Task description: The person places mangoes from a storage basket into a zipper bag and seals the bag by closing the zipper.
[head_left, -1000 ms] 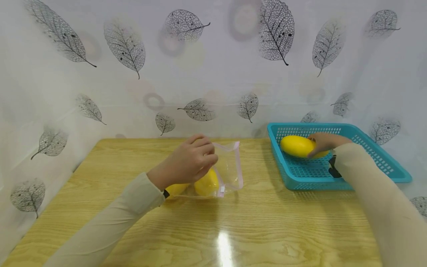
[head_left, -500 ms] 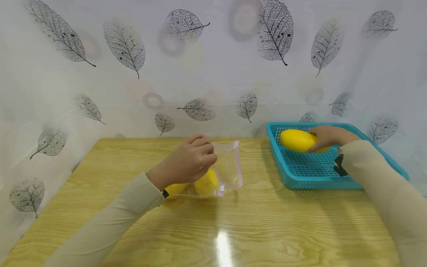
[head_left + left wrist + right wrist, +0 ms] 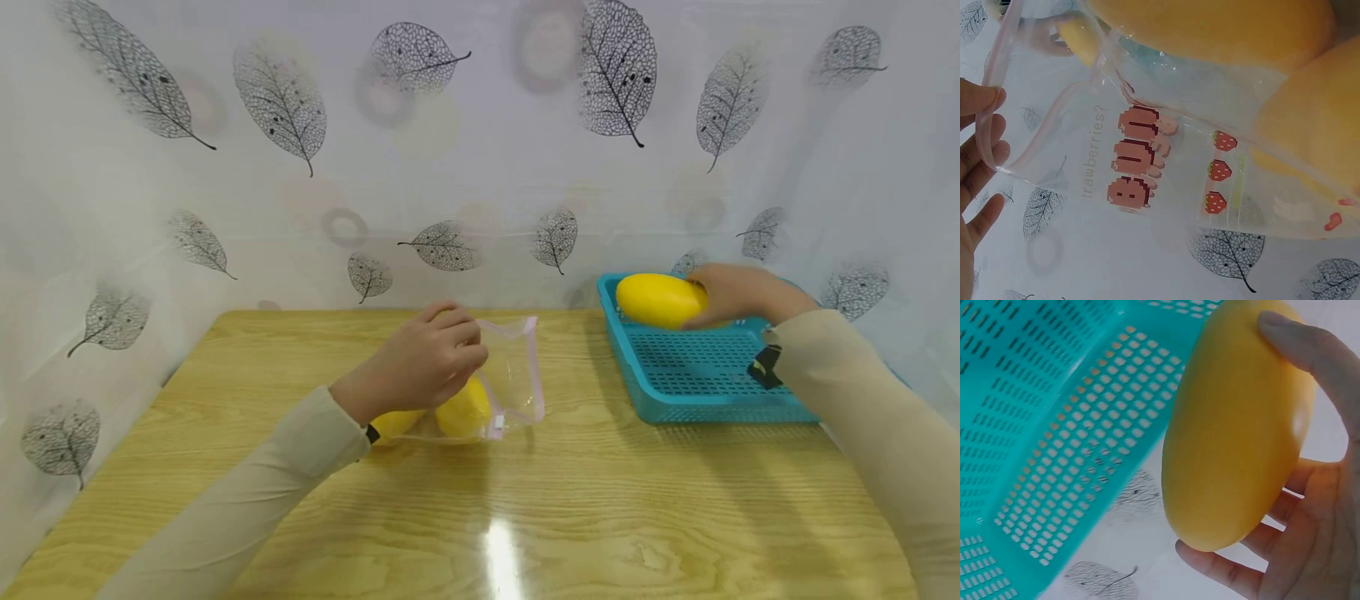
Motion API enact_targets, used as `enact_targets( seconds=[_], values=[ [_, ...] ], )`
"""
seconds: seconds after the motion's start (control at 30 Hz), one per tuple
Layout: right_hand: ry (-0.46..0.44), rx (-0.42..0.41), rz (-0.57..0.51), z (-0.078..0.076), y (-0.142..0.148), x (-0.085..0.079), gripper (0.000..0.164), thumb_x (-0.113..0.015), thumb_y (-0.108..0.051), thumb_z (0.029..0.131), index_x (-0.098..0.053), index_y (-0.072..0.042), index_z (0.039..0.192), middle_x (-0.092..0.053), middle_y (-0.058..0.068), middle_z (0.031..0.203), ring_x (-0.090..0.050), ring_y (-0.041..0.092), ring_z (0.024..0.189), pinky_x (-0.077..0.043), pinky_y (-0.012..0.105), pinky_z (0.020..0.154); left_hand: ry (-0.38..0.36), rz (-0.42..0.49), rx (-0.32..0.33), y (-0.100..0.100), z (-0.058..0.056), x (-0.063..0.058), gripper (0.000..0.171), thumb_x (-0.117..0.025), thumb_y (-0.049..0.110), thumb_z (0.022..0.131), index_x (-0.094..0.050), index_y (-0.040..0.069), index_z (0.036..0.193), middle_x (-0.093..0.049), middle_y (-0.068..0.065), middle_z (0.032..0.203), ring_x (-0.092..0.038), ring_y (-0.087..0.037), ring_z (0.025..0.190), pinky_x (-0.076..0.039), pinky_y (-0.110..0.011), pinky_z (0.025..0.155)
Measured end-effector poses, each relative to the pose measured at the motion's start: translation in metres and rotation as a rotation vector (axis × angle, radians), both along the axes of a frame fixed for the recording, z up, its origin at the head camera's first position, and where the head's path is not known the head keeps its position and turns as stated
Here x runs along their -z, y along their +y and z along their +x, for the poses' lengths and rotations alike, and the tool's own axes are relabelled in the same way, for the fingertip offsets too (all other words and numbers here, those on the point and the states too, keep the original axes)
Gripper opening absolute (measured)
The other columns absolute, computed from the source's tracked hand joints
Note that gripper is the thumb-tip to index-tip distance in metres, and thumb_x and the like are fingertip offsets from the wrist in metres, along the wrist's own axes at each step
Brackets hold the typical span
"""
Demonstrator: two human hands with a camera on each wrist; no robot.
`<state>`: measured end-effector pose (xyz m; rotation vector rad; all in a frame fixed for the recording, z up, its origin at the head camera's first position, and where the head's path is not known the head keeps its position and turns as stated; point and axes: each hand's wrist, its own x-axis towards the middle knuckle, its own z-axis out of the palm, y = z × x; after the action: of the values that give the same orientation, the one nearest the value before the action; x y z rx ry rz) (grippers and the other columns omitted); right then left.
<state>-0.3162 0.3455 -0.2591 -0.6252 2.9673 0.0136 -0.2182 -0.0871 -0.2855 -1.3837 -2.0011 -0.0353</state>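
Observation:
My left hand (image 3: pixel 423 358) pinches the pink-edged mouth of a clear zip bag (image 3: pixel 517 375) on the table. Two yellow mangoes (image 3: pixel 465 410) lie inside it, partly covered by the hand. In the left wrist view, thumb and fingers hold the bag's rim, and printed strawberries (image 3: pixel 1219 170) show on the plastic. My right hand (image 3: pixel 746 293) grips another smooth yellow mango (image 3: pixel 654 300), raised over the back left of the blue basket (image 3: pixel 720 412). In the right wrist view, the thumb lies along one side of this mango (image 3: pixel 1238 431), the fingers round the other.
The blue basket, with perforated walls and floor, stands at the table's right rear. The wooden table (image 3: pixel 600 508) runs back to a white curtain (image 3: pixel 480 150) printed with leaves. A white slider (image 3: pixel 499 422) sits on the bag's pink zip.
My right hand has lifted the mango from the basket floor up to about rim height, slightly leftward. The left hand and the bag have stayed in place.

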Motion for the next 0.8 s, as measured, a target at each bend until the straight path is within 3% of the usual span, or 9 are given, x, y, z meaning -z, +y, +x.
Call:
enact_targets(
  seconds=[0.17,0.33,0.8],
  values=[
    [0.041,-0.013,-0.027,0.011,-0.013,-0.011,0.066,-0.079,-0.044,0.067,-0.059,0.0,0.112,-0.057,0.003,0.085,-0.045,0.015,0.069,-0.037,0.028,0.059,-0.001,-0.003,-0.004,0.0,0.001,-0.001,0.009,-0.066,0.012,0.083,-0.06,0.013,0.075,-0.058,0.001,0.077,-0.056,-0.02,0.084,-0.045,-0.034,0.093],
    [0.093,-0.038,-0.037,0.021,-0.027,-0.02,0.072,-0.079,-0.046,0.066,-0.058,0.0,0.117,-0.059,0.006,0.095,-0.046,0.015,0.073,-0.038,0.029,0.062,0.004,-0.004,-0.004,0.0,0.001,-0.001,0.009,-0.066,0.012,0.082,-0.06,0.013,0.075,-0.058,0.001,0.076,-0.057,-0.02,0.084,-0.045,-0.035,0.093],
    [0.136,-0.097,-0.047,0.05,-0.068,-0.035,0.074,-0.079,-0.047,0.067,-0.056,-0.005,0.123,-0.06,0.006,0.109,-0.052,0.017,0.08,-0.043,0.032,0.065,0.002,-0.006,-0.006,-0.001,0.002,-0.003,0.01,-0.065,0.012,0.083,-0.059,0.014,0.075,-0.057,0.001,0.076,-0.056,-0.02,0.084,-0.045,-0.035,0.093]
  ],
)
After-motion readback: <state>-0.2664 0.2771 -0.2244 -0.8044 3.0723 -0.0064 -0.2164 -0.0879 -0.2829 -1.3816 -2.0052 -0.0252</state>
